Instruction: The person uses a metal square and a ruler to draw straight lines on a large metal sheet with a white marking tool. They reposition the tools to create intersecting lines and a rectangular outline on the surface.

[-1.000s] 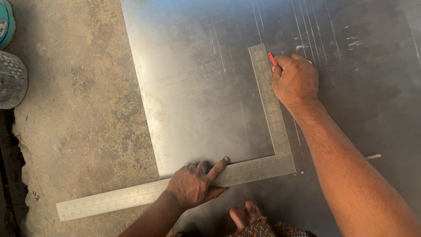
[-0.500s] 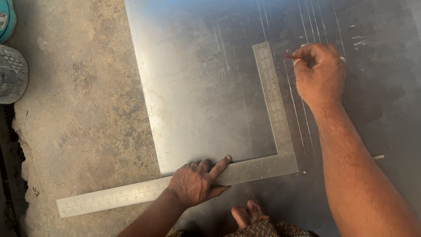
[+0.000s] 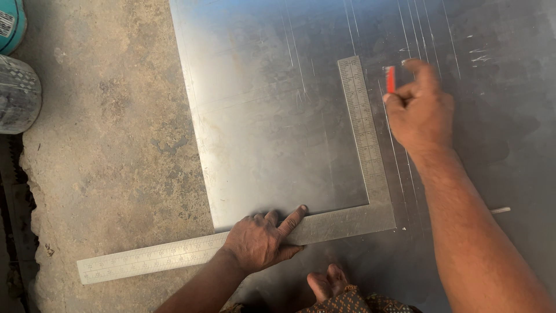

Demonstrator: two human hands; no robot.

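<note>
The steel framing square (image 3: 353,223) lies flat on a large grey metal sheet (image 3: 260,133). Its long arm runs left to right along the sheet's near edge and out past the sheet's left side onto the concrete floor (image 3: 104,162). Its short arm points away from the person, up the sheet. The corner of the L sits at the lower right, close to the person's body.

The left hand (image 3: 260,240) presses down on the long arm, palm flat and fingers spread, with the forefinger stretched along the blade toward the corner. It grips nothing; it only pins the square against the sheet's edge.

The right hand (image 3: 420,110) is just to the right of the short arm, near its far end. It is closed around a small red marking tool (image 3: 390,78), pinched between thumb and fingers, with the tip pointing away from the person. Whether the tip touches the sheet cannot be told. This hand is the nearer one to the short arm's outer edge, which runs parallel to several thin scribed lines (image 3: 405,35) already on the metal.

The person's bare toes (image 3: 327,284) show below the square. At the far left edge of the floor stand a teal container (image 3: 11,23) and a grey rounded object (image 3: 17,95), well apart from the work.
</note>
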